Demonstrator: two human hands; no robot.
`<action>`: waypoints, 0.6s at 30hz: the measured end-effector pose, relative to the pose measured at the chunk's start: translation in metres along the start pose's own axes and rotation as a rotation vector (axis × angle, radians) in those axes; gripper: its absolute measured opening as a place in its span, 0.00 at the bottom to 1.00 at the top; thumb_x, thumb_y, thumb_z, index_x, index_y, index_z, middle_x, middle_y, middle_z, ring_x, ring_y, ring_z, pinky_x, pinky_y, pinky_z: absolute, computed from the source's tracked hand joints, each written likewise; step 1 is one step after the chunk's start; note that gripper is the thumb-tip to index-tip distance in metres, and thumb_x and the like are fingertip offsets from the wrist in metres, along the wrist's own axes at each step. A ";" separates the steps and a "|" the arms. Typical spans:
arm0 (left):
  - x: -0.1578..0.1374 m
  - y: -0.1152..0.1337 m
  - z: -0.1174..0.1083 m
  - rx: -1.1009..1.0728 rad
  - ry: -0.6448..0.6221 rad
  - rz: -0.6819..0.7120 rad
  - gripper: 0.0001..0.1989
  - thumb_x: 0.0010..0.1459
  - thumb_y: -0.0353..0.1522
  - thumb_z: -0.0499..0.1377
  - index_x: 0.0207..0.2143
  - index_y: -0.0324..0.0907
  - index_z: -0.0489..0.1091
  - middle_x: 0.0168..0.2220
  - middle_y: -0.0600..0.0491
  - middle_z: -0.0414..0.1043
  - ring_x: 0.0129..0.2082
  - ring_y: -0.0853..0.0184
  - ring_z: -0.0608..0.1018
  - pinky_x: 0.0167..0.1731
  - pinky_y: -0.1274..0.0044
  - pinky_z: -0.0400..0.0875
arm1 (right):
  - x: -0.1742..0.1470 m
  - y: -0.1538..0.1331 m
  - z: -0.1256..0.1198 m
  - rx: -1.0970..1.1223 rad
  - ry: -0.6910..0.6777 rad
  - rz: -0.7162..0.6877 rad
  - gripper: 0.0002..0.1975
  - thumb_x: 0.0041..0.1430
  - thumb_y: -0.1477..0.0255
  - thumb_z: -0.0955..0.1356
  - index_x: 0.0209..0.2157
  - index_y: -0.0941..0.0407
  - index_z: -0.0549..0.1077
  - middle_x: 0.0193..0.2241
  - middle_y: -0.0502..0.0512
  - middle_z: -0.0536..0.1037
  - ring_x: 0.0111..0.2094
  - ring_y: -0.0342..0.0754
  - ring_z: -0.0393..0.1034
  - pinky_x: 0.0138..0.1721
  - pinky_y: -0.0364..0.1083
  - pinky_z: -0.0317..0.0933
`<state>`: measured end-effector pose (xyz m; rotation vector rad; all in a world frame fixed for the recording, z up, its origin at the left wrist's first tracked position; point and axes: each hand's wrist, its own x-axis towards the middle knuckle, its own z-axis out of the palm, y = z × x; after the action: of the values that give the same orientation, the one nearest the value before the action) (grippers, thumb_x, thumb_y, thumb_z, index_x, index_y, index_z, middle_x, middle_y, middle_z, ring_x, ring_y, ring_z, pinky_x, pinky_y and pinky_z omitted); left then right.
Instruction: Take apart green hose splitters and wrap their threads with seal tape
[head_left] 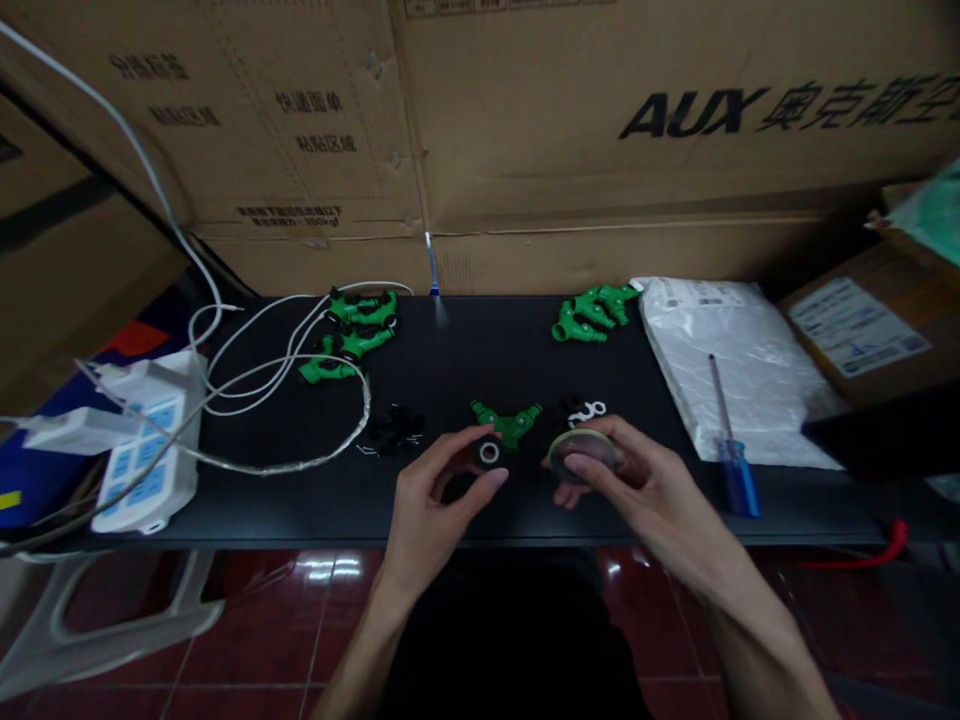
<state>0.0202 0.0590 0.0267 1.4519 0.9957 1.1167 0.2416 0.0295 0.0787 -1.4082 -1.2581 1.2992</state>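
Observation:
Between the thumb and fingers of my left hand (429,498) is a black round fitting (481,464) with a pale ring at its open end. My right hand (643,474) grips a round, greyish disc (581,450) with a yellow-green rim, its thumb lying across the face. Just beyond both hands, a green Y-shaped hose connector (510,427) lies on the black table (465,350). White ring-shaped pieces (589,411) sit behind the right fingers, partly hidden. Small black parts and thin metal pins (397,428) lie to the left of my left hand.
Green connectors lie in groups at the back left (356,330) and back right (589,315). A power strip (154,455) with white cables (285,375) occupies the left. On the right are a white plastic package (720,350), a blue-handled screwdriver (737,480) and a cardboard box (855,310).

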 end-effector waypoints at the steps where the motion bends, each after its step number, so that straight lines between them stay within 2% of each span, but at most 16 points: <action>1: -0.001 0.002 -0.001 0.031 -0.003 0.029 0.20 0.62 0.32 0.69 0.55 0.56 0.76 0.50 0.56 0.78 0.45 0.69 0.81 0.46 0.78 0.78 | -0.002 -0.004 0.006 0.036 -0.053 0.012 0.13 0.65 0.60 0.71 0.40 0.57 0.73 0.28 0.51 0.79 0.29 0.44 0.78 0.33 0.43 0.74; 4: -0.003 0.006 -0.005 0.134 0.001 0.108 0.21 0.62 0.33 0.69 0.55 0.59 0.76 0.49 0.56 0.76 0.48 0.67 0.79 0.46 0.77 0.77 | -0.004 -0.011 0.014 0.071 -0.112 0.055 0.12 0.64 0.62 0.72 0.39 0.57 0.75 0.30 0.51 0.79 0.27 0.41 0.74 0.29 0.40 0.70; 9: -0.004 0.008 -0.007 0.221 0.003 0.149 0.21 0.61 0.33 0.69 0.56 0.59 0.75 0.49 0.55 0.74 0.47 0.66 0.79 0.45 0.74 0.76 | -0.003 -0.008 0.017 0.083 -0.126 0.078 0.13 0.64 0.61 0.73 0.37 0.57 0.76 0.30 0.51 0.79 0.24 0.38 0.66 0.26 0.39 0.64; 14: -0.004 0.008 -0.007 0.277 -0.001 0.175 0.21 0.61 0.31 0.69 0.55 0.57 0.75 0.50 0.54 0.74 0.47 0.66 0.79 0.46 0.74 0.76 | -0.002 0.003 0.024 0.132 -0.128 0.059 0.12 0.65 0.61 0.72 0.38 0.57 0.76 0.31 0.49 0.78 0.26 0.38 0.66 0.28 0.39 0.62; 18: -0.003 0.008 -0.009 0.334 0.002 0.195 0.21 0.61 0.32 0.69 0.56 0.56 0.76 0.50 0.54 0.75 0.46 0.66 0.79 0.46 0.73 0.77 | -0.003 0.002 0.024 0.085 -0.136 0.063 0.14 0.66 0.59 0.71 0.36 0.57 0.75 0.29 0.49 0.76 0.25 0.38 0.65 0.28 0.40 0.60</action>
<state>0.0113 0.0565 0.0346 1.8478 1.0980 1.1272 0.2180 0.0246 0.0739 -1.3281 -1.2405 1.4948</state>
